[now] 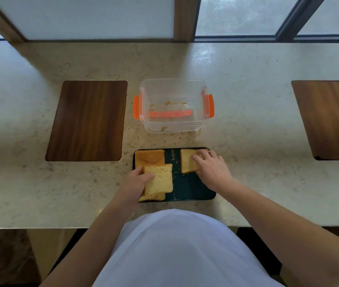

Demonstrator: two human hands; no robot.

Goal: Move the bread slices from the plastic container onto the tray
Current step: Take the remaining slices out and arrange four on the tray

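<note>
A long worktop [247,83] of pale, speckled stone runs from side to side, glossy enough to catch the light from the frosted window panes [100,15] behind it. Wooden posts and a dark metal frame divide those panes. Two dark wood boards are set flat into the stone: one [86,121] to the left of centre, the other [330,119] far off to the right. Below the near edge, a brown floor shows on both sides of the person's white top [177,251].

The plastic container [172,104] stands in the middle of the worktop, clear-walled with orange clips on both ends. It holds only crumbs and an orange strip at its base; more crumbs lie scattered on the stone in front of it. Just nearer sits the dark tray [187,187], which carries all the bread slices in view. One slice [149,157] lies flat in its far left corner. The left hand [135,183] is closed on a slice [159,179] by its left edge, holding it over another slice [152,197] at the tray's near left corner. The right hand [210,166] rests with fingers spread on a slice [187,162] at the far right of the tray; whether it grips the slice or only presses on it cannot be told.
</note>
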